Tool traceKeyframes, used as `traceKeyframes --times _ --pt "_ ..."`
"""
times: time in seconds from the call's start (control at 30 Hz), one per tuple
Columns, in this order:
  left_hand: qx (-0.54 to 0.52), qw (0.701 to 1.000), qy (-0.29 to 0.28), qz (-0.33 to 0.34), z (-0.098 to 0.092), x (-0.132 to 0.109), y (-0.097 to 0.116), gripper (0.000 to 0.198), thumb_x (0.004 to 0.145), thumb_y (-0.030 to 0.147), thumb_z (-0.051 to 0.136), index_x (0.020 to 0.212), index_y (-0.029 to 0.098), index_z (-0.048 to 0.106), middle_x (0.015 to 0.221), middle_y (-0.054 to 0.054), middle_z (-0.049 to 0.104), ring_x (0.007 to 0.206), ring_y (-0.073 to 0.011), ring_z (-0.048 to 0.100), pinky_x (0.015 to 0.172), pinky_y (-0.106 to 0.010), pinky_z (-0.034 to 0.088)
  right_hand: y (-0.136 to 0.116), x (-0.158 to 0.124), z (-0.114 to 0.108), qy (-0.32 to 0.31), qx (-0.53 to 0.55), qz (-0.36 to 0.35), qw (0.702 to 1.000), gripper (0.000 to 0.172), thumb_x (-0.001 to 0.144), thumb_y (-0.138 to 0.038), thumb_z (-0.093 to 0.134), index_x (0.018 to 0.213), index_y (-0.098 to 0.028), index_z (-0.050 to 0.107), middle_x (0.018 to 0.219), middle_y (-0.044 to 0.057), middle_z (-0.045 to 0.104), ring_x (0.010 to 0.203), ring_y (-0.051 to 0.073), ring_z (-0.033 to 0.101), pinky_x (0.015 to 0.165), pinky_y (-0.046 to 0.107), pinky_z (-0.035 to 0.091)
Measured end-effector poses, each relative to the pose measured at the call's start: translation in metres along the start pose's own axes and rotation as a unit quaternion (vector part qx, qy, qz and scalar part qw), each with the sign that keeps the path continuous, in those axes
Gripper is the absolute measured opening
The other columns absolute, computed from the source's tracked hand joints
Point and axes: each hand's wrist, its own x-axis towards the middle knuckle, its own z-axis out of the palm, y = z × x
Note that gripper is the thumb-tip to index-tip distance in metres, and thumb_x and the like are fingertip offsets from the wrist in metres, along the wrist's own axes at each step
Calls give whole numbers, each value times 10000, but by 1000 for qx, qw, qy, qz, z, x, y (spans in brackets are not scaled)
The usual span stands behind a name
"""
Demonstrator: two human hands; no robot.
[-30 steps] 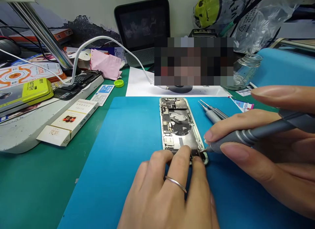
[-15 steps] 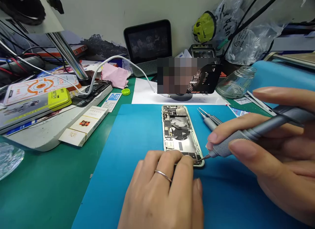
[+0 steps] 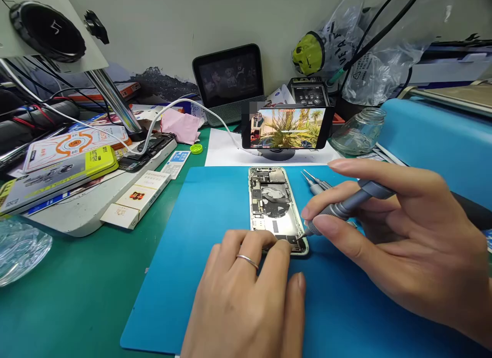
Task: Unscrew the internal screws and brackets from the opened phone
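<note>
An opened phone (image 3: pixel 285 223) lies on a blue mat (image 3: pixel 169 291), its boards, a round dark part and silver metal exposed. My left hand (image 3: pixel 240 296), with a ring on one finger, rests over the phone's near end. Its bent fingertips hold the phone there and hide part of that end. Between the thumb and fingers of my right hand (image 3: pixel 407 240) is a grey screwdriver (image 3: pixel 340 209), slanting down to the left. Its tip meets the phone's lower right corner, close to my left fingers.
Other grey screwdrivers (image 3: pixel 315 183) lie beyond the phone's right side. A phone on a stand (image 3: pixel 288 128) and a smart display (image 3: pixel 230 78) stand behind. At the left are a cigarette pack (image 3: pixel 136 198), battery boxes (image 3: pixel 65 178) and a glass dish (image 3: pixel 23 250). A glass jar (image 3: pixel 361 131) stands back right.
The view has shifted slightly. The screwdriver stands a little steeper, its tip slightly further in from the phone's corner edge. The propped phone's screen now shows a bright palm scene.
</note>
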Motion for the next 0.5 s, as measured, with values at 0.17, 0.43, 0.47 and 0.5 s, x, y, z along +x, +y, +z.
traceKeyframes --times 0.17,0.43,0.47,0.5 --pt "5 999 36 1 8 -1 0 304 1162 135 629 1378 325 726 1345 -22 902 1128 -317 853 746 -508 682 1 -1 2 -13 21 1 1000 872 1145 -63 892 1849 -555 738 1396 -28 890 1025 152 961 971 162 813" --pt "3 1000 -16 17 0 -2 -2 205 1224 210 701 1398 312 732 1444 -38 905 1214 -329 857 780 -519 728 2 -4 4 -13 25 1 1000 877 1139 -48 876 1849 -547 746 1307 -22 893 984 164 950 907 186 827" --pt "2 1000 -18 15 -1 -2 -2 189 1224 220 713 1387 312 739 1446 -38 905 1216 -331 855 781 -517 729 2 -4 4 -12 24 1 1000 871 1141 -50 875 1849 -541 747 1306 -22 893 983 162 950 909 183 825" --pt "2 1000 -16 14 -2 -3 -2 188 1220 218 719 1382 310 749 1447 -39 908 1221 -333 854 784 -515 728 2 -3 4 -13 21 3 1000 872 1142 -49 874 1854 -536 741 1300 -21 894 985 165 952 913 188 827"
